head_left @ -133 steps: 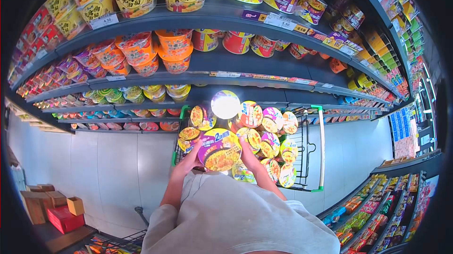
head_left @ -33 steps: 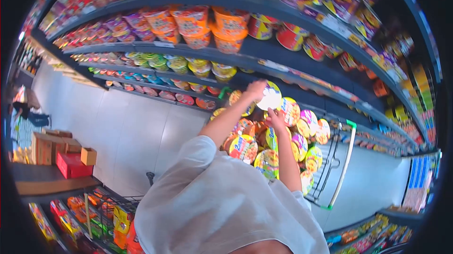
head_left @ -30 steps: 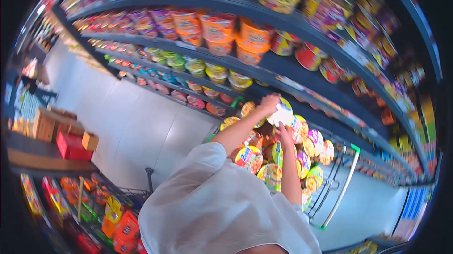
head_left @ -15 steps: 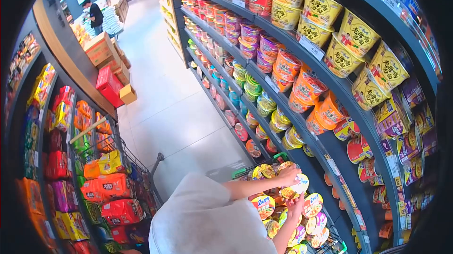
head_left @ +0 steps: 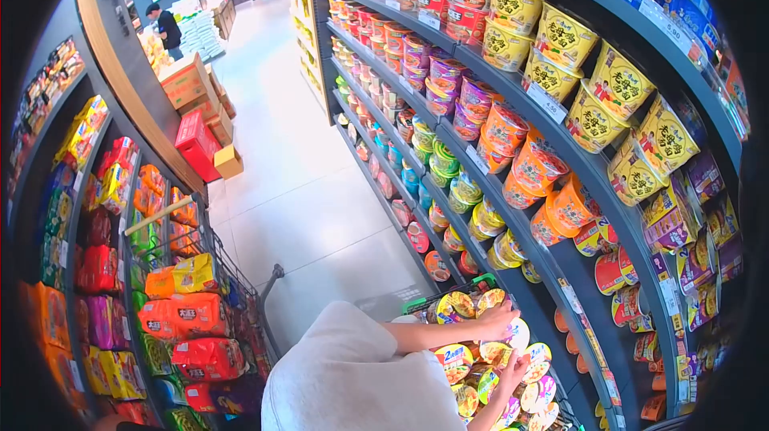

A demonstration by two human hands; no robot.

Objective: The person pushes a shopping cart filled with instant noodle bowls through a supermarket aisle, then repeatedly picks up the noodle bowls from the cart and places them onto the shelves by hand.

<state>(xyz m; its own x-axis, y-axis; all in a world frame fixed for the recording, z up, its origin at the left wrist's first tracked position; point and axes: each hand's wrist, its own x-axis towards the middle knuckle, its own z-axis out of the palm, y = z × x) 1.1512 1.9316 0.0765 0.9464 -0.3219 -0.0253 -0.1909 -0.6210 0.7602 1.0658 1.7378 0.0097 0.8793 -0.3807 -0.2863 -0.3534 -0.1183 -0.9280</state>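
An instant noodle cup with a white and yellow lid is tilted among other noodle cups in a dark wire cart with green trim. My left hand is closed on the cup's upper edge. At its lower edge, my right hand has bent fingers against the cup; the fingertips are partly hidden. Around both hands lie several more noodle cups, such as one with a yellow and red lid. White clothing covers part of the view in front of my arms.
Shelves of stacked noodle tubs curve along the right. Bagged noodles fill a rack at left, beside a black wire cart. Cartons and a red box border the aisle floor. Another person stands far back.
The view has shifted, so the shelves and aisle sit slightly lower and farther right. Both hands stay at the same noodle cup, my right hand slightly lower on it.
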